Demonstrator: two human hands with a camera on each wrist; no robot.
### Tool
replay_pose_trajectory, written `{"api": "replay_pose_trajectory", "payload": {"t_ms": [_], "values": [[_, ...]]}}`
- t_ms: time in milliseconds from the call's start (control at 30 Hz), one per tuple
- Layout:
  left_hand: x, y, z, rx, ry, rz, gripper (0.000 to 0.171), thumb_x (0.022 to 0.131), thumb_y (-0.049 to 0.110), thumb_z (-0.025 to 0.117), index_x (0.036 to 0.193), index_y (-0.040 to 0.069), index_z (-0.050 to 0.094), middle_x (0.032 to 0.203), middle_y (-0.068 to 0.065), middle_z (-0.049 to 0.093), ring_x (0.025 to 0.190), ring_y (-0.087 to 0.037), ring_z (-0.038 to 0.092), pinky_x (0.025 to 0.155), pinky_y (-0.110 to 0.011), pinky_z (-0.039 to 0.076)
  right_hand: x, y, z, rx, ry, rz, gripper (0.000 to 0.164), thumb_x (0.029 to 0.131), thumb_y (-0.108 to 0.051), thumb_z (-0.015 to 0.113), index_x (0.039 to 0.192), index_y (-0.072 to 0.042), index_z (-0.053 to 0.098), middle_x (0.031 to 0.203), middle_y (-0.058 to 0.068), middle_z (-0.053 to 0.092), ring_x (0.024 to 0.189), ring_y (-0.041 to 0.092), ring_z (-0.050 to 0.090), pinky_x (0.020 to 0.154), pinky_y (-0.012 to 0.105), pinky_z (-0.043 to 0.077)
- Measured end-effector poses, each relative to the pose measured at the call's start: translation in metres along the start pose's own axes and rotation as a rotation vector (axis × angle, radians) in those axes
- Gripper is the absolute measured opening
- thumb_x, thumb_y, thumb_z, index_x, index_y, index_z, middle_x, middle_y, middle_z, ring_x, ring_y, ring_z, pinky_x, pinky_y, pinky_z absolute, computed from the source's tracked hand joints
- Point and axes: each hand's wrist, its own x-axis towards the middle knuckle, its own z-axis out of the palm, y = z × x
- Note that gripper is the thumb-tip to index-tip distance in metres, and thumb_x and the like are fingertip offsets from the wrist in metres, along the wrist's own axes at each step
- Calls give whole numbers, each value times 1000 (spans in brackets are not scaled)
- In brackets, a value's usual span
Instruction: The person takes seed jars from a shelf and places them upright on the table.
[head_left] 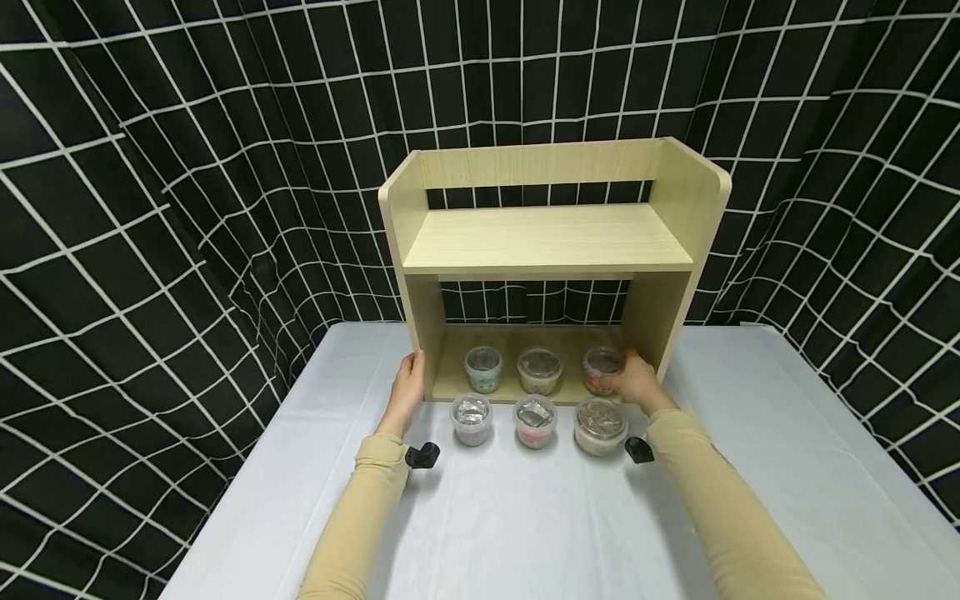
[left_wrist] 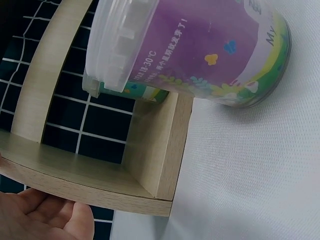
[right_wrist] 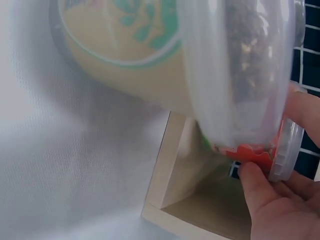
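Beige long sleeves (head_left: 363, 508) cover the arms nearest the viewer, a small black wrist camera (head_left: 422, 456) at each cuff, above a white cloth (head_left: 525, 533) that spreads in front of and beside a pale wooden two-level shelf (head_left: 555, 237). Just before the shelf's front edge three round plastic tubs with clear lids stand upright on the cloth, apart from one another: a purple-labelled tub (head_left: 471, 433) toward the shelf's left end, a pink-labelled tub (head_left: 536, 432) before its middle, and a wider cream tub (head_left: 596, 443) toward its right end. At the shelf's left side the left hand (head_left: 406, 390) rests against the outer face of the panel, fingers relaxed. Inside the shelf's right end the right hand (head_left: 641, 385) pinches a red-labelled clear-lidded tub (head_left: 596, 385) between thumb and fingers; the tub is upright over the lower board, though I cannot tell whether its base touches the wood. In line with it on the shelf's lower board stand a teal-labelled tub (head_left: 483, 381) near the left panel and a pale cream-coloured tub (head_left: 539, 385) at the middle. Behind the shelf hangs black fabric with a white grid (head_left: 540, 83).
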Motion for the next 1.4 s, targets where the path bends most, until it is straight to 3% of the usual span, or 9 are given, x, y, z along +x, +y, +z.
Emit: {"api": "replay_pose_trajectory", "payload": {"t_ms": [233, 467, 600, 733, 900, 1267, 1400], "values": [[0, 0, 0, 5, 2, 3, 71, 96, 57, 27, 143, 4, 29, 144, -21, 30, 131, -37, 27, 105, -50, 24, -1, 3, -5, 7, 76, -45, 68, 76, -9, 70, 127, 17, 34, 120, 37, 45, 112, 49, 43, 96, 52, 34], [1, 1, -1, 14, 8, 5, 71, 96, 57, 27, 143, 3, 28, 144, -21, 30, 131, -37, 27, 105, -50, 24, -4, -3, -13, 34, 80, -73, 73, 78, -13, 70, 130, 17, 30, 124, 37, 42, 113, 48, 42, 97, 53, 34], [0, 1, 0, 12, 8, 8, 72, 96, 57, 27, 143, 3, 28, 144, -22, 30, 131, -37, 27, 105, -50, 24, -9, -8, -15, 34, 114, -112, 76, 75, -23, 75, 127, 15, 35, 121, 37, 45, 110, 48, 44, 94, 51, 37], [0, 1, 0, 7, 12, 6, 70, 96, 56, 27, 142, 3, 29, 144, -21, 31, 131, -37, 27, 105, -50, 24, -15, -13, -16, 84, 110, -125, 81, 74, -28, 76, 128, 15, 34, 121, 36, 45, 110, 46, 44, 93, 50, 37], [-1, 0, 0, -3, 10, 7, 69, 97, 55, 27, 142, 2, 29, 144, -22, 30, 131, -37, 27, 105, -50, 23, -20, -18, -15, 158, 86, -106, 78, 78, -20, 74, 134, 13, 30, 125, 34, 43, 113, 43, 44, 95, 49, 36], [-1, 1, 1, -1, 6, 3, 71, 96, 57, 27, 143, 3, 28, 144, -21, 30, 131, -37, 26, 106, -49, 23, -32, -33, -15, 268, 75, -131, 77, 80, -16, 74, 136, 10, 29, 128, 31, 44, 116, 38, 47, 87, 30, 46], [-1, 0, 1, -5, 5, 5, 71, 96, 57, 27, 142, 3, 29, 144, -21, 30, 131, -36, 26, 106, -49, 23, -36, -38, -13, 286, 65, -122, 77, 80, -18, 75, 137, 8, 30, 127, 29, 45, 116, 36, 47, 89, 33, 45]]}}
